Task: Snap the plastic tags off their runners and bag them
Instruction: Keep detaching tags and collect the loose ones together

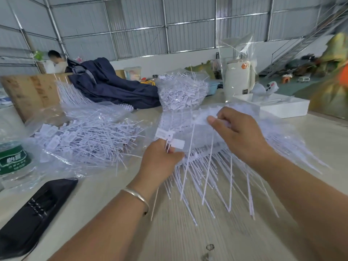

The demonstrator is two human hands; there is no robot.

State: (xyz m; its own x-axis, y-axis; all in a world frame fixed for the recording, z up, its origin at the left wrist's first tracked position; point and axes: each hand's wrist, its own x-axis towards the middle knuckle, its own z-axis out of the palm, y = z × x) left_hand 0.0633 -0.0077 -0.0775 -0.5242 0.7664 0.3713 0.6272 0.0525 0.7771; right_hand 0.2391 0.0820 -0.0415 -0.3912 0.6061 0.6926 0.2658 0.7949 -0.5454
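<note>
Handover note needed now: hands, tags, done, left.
Left hand: pinches a few snapped white plastic tags by their stems.
Right hand: grips the head end of the white tag runner sheet, held above the pale wooden table.
Done: loose tags piled on the clear plastic bag at left; a second clear bag behind, filled with tags.
Left: the many tags on the held runner sheet, then bagging.

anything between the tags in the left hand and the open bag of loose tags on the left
Nothing visible does. The left hand pinches a few snapped tags above bare table, and the open bag of loose tags lies just to its left. The right hand grips the runner strip on the other side.
</note>
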